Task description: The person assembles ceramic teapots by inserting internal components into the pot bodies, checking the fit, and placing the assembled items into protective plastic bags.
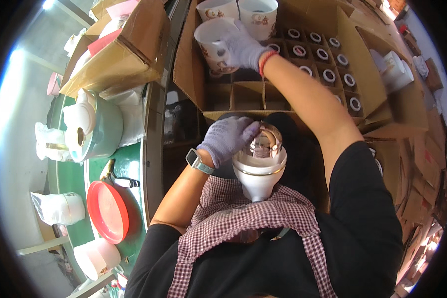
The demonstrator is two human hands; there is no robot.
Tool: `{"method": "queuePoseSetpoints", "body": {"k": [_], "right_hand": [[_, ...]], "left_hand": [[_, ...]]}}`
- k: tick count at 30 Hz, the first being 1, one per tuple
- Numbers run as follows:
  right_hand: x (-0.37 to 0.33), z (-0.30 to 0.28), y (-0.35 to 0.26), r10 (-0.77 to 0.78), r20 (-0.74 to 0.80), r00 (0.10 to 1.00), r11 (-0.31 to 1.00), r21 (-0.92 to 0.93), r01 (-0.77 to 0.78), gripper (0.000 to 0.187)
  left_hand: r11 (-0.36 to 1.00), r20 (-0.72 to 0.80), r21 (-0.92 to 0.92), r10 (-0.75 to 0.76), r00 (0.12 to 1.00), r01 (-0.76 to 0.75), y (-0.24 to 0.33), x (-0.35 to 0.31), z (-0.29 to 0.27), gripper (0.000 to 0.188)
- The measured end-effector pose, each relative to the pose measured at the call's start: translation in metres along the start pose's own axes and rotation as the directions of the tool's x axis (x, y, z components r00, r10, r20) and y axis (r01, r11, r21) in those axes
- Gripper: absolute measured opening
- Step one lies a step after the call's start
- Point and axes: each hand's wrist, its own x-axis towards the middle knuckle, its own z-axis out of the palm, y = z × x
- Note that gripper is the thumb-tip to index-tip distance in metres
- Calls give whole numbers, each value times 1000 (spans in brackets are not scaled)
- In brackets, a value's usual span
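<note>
My left hand (228,136), in a grey glove, rests closed on the shiny rose-gold dome (267,136) of a white jug-like vessel (257,179) with a gold band. The vessel stands between my knees, against my checked apron. Reaching forward, my gloved right hand (242,48) grips a white printed tub (211,35) by its right side. The tub is tilted over the left part of a divided cardboard carton (187,72). Two similar tubs, a left one (218,9) and a right one (257,22), stand just behind it.
Several round white-rimmed pieces (329,75) fill the carton's right cells. At left, a green-topped table (134,208) bears a red tray (109,211), a pale green jug (107,124) and wrapped white pieces (62,208). Another open carton (134,47) leans at upper left; white tubs (397,72) lie right.
</note>
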Motion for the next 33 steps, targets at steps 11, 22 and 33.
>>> {"method": "queuePoseSetpoints", "body": {"k": [11,22,33], "right_hand": [[-110,-111,-23,134,-238,962,871,491,0,58],[-207,-84,-85,466,142,873,47,982,-184,24],[-206,-83,-105,489,85,868,185,963,-198,22]], "left_hand": [[670,-870,-219,195,453,-710,-8,15,-54,107],[553,-321,-808,-121,939,-205,-27,7,43,47],[451,-323,-860,-117,939,-240,-47,-12,67,74]]}}
